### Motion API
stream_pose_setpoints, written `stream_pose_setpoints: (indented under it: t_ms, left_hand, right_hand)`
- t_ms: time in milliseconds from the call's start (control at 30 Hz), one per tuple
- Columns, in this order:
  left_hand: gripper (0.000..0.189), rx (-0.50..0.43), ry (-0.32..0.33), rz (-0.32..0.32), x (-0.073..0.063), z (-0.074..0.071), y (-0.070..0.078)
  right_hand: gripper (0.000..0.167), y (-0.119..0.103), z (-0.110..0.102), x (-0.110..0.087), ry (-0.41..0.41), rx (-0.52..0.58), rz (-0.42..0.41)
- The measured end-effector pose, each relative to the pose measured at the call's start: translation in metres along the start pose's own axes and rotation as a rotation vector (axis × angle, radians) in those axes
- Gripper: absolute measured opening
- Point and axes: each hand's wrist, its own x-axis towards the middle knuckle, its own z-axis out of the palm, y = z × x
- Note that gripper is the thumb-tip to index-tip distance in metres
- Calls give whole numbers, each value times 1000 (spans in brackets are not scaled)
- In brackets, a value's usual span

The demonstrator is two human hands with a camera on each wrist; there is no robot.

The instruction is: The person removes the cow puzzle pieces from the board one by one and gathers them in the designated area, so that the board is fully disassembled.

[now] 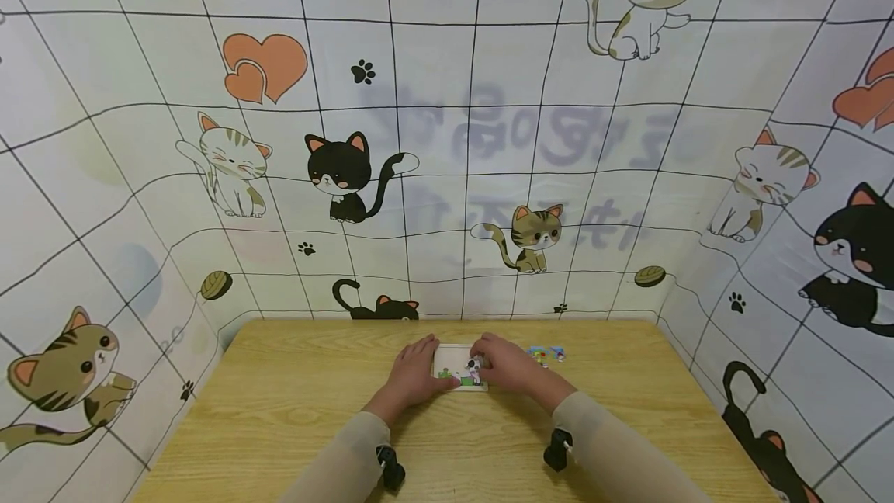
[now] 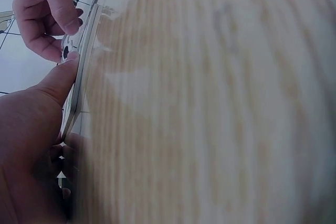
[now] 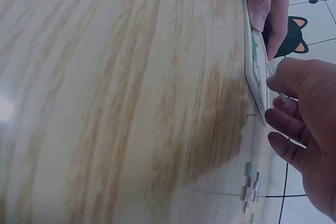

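A small white-framed jigsaw puzzle board (image 1: 452, 353) lies flat on the wooden table, with green and coloured pieces along its near part. My left hand (image 1: 415, 373) holds the board at its left side, the thumb on the near edge and the fingers along the far left. My right hand (image 1: 508, 363) is over the board's right part and pinches a puzzle piece (image 1: 475, 364) with a black-and-white picture. In the right wrist view the thin edge of that piece shows between the thumb and fingers. Whether it touches the board is hard to tell.
Several loose puzzle pieces (image 1: 546, 354) lie on the table (image 1: 314, 402) just right of the right hand, partly behind it. A white cloth (image 1: 433, 138) with cat pictures and black grid lines stands around the back and sides of the table.
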Motion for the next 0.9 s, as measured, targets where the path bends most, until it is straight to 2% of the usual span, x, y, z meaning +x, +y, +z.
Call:
stream_pose_setpoints:
  t_ms: [467, 900]
  left_hand:
    - [105, -6, -27, -17, -2, -6, 7]
    - [105, -37, -9, -8, 0, -2, 0]
  right_hand:
    - [28, -6, -10, -16, 64, 91, -16]
    - [30, -2, -20, -31, 71, 132, -4]
